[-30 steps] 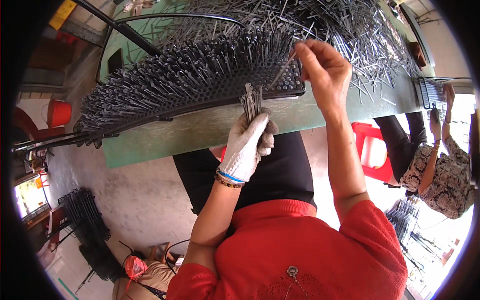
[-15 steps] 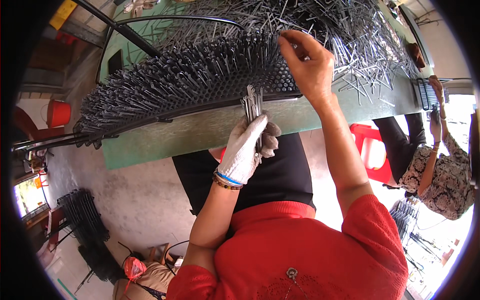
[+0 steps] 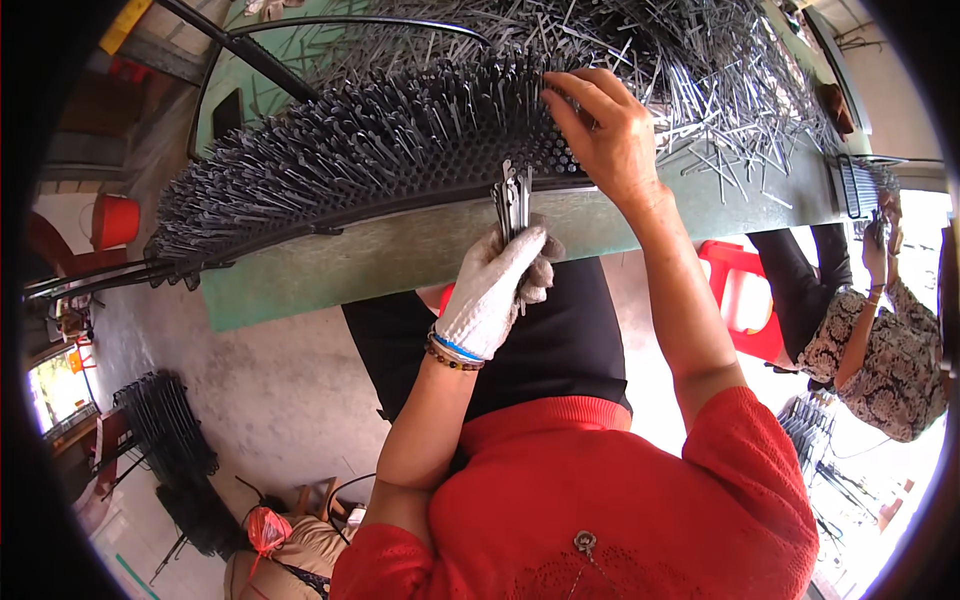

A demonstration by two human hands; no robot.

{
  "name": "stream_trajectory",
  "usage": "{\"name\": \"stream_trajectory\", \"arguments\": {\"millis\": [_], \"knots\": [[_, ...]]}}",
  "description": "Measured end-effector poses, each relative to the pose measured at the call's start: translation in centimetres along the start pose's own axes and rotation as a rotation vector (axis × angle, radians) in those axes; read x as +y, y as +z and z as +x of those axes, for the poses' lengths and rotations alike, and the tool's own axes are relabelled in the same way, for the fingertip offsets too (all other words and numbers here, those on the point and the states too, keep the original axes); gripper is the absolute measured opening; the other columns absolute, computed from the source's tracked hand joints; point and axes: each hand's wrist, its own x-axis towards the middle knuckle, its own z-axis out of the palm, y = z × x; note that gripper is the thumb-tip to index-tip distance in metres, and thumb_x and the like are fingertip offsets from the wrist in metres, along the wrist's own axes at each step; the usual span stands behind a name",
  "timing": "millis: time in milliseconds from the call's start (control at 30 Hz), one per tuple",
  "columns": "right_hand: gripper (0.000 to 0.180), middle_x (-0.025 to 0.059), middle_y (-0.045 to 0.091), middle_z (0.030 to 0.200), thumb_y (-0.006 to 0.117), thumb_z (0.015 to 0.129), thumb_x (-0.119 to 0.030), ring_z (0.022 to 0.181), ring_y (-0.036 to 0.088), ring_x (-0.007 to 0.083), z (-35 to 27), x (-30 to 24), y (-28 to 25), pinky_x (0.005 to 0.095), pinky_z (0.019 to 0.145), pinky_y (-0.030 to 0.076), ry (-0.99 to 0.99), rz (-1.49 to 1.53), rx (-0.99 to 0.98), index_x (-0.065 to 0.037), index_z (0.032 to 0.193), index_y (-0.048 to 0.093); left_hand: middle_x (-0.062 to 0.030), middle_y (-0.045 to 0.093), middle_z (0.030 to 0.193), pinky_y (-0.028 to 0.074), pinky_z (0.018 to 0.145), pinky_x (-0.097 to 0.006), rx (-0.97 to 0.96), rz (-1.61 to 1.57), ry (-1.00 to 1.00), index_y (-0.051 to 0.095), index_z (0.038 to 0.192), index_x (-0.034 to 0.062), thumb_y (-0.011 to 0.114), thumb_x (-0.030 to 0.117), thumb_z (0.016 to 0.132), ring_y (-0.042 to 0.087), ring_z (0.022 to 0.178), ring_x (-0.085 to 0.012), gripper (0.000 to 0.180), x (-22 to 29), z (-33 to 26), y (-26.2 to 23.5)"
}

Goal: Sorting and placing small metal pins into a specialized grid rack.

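Observation:
My left hand (image 3: 490,290), in a white work glove, is closed around a small bundle of thin flat metal strips (image 3: 513,195), their ends pointing up over the table's front edge. My bare right hand (image 3: 610,125) is over the right end of a long black perforated rack (image 3: 430,190). Its thumb and index finger come close together at the edge of the upright strips; what they pinch, if anything, is lost against the dark strips. Many metal strips (image 3: 350,150) stand densely in the rack's holes, while holes near my right hand show bare.
A big heap of loose strips (image 3: 700,90) covers the back of the green table (image 3: 270,290). Black metal bars (image 3: 260,65) rise at the left. To the right are a red stool (image 3: 740,300) and a co-worker's patterned sleeve (image 3: 860,330). A red bucket (image 3: 116,222) sits far left.
My right hand has shifted slightly left and down, its fingers lower among the standing strips. My left hand keeps its bundle, which is turned a little. The co-worker's hands have moved down slightly.

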Motion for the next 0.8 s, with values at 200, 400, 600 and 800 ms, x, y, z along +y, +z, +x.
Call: {"name": "stream_trajectory", "arguments": {"millis": [200,400,600,800], "knots": [[0.019,0.0042,0.064,0.083,0.071,0.086,-0.014,0.064,0.057,0.0087,-0.1,-2.8,-2.4,0.0232,0.055,0.046,0.271,0.189,-0.115,-0.003,0.1,0.07,-0.0045,0.064,0.082,0.037,0.045,-0.017,-0.054,0.009,0.029,0.058,0.108,0.0055,0.054,0.019,0.096,0.053,0.058,-0.0045,0.018,0.3,-0.7,0.4],[0.018,0.0004,0.065,0.072,0.071,0.087,-0.017,0.055,0.05,0.004,-2.0,-4.8,-3.6,0.0192,0.048,0.039,0.713,0.609,-0.429,0.0,0.092,0.071,-0.0041,0.063,0.078,0.033,0.043,-0.016,-0.069,0.019,0.03,0.057,0.112,0.0057,0.054,0.019,0.097,0.049,0.054,-0.0038,0.021,0.7,-1.2,1.1],[0.018,0.0033,0.067,0.076,0.064,0.092,-0.017,0.053,0.047,0.003,-2.1,-3.5,-4.6,0.0179,0.046,0.037,0.779,0.681,-0.202,0.001,0.094,0.067,-0.0041,0.061,0.076,0.038,0.043,-0.017,-0.056,0.019,0.0,0.055,0.107,0.0064,0.057,0.021,0.095,0.052,0.055,-0.005,0.019,0.2,-0.4,0.7],[0.016,0.0039,0.069,0.081,0.063,0.093,-0.015,0.054,0.048,0.0021,0.9,-1.9,-5.9,0.0164,0.049,0.038,0.554,0.47,0.218,0.0,0.095,0.067,-0.0058,0.062,0.077,0.039,0.043,-0.018,-0.081,0.009,0.031,0.055,0.102,0.0064,0.057,0.022,0.095,0.053,0.055,-0.0063,0.017,0.6,0.1,2.2]]}}
